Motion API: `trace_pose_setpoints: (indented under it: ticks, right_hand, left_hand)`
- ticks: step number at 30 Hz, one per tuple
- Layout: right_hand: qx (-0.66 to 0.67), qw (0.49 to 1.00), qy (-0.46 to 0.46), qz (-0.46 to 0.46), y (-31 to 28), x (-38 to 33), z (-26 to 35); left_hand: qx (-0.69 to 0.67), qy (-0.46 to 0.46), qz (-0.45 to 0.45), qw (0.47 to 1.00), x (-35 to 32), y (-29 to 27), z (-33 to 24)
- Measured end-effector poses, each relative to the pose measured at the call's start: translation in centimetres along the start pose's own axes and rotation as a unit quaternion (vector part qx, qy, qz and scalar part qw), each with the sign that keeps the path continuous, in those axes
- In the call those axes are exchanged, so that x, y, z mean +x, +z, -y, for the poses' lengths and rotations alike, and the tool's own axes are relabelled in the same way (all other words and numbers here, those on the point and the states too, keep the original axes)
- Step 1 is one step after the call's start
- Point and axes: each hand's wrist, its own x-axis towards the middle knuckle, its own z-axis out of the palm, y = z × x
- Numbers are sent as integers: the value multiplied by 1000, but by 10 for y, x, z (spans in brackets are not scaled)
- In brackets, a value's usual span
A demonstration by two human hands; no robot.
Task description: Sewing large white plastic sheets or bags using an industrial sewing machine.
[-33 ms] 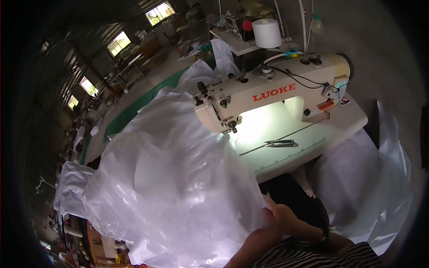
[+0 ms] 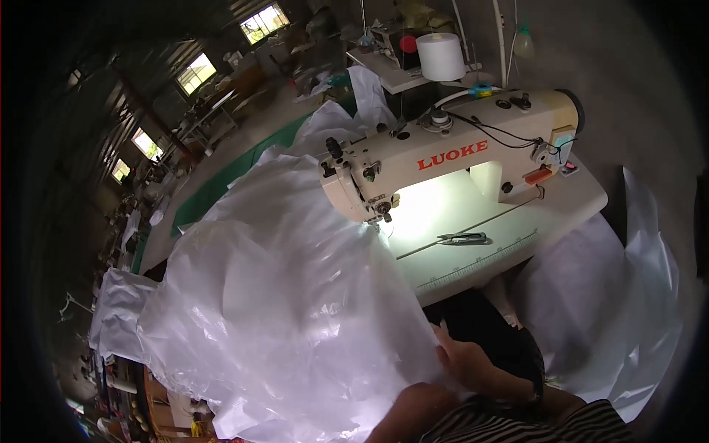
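A big, crumpled white plastic-like sheet [image 2: 295, 295] lies over the left of the sewing machine's table and hangs toward me. Part of it runs up to the needle area of the white sewing machine [image 2: 443, 148]. My right hand [image 2: 465, 362] is closed on the sheet's right edge, below the table's front edge. Close beside it, my left hand [image 2: 432, 399] is at the sheet too, its fingers hidden. On the lit machine bed lie small dark thread snips [image 2: 464, 238], apart from both hands.
A white thread cone [image 2: 441, 57] stands behind the machine. More white sheeting [image 2: 591, 288] hangs at the right. A green surface [image 2: 214, 184] runs behind the sheet at the left. Windows and cluttered benches fill the far left.
My right hand and left forearm have shifted very slightly, and the sheet's right edge has moved a little with them. The machine and snips stay in place.
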Motion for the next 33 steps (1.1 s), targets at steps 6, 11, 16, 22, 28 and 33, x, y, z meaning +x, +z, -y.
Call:
trace_pose_setpoints:
  ticks: [6, 11, 16, 22, 28, 33]
  right_hand:
    - [-366, 928, -52, 41, 15, -13, -5]
    - [-354, 929, -97, 57, 24, 19, 19]
    - [-391, 916, -86, 15, 19, 70, 39]
    - [-367, 926, -75, -32, 6, 127, 27]
    - [-303, 952, -31, -27, 5, 159, 23]
    - [-11, 999, 48, 0, -28, 109, 42]
  left_hand:
    - [225, -280, -452, 816, -42, -56, 146]
    - [234, -300, -416, 826, -50, -96, 226]
    - [95, -366, -339, 861, -34, -160, 248]
    - [124, -278, -435, 847, -82, -123, 318]
    - [138, -229, -434, 860, -34, -210, 266]
    - [127, -234, -427, 864, -25, -232, 238]
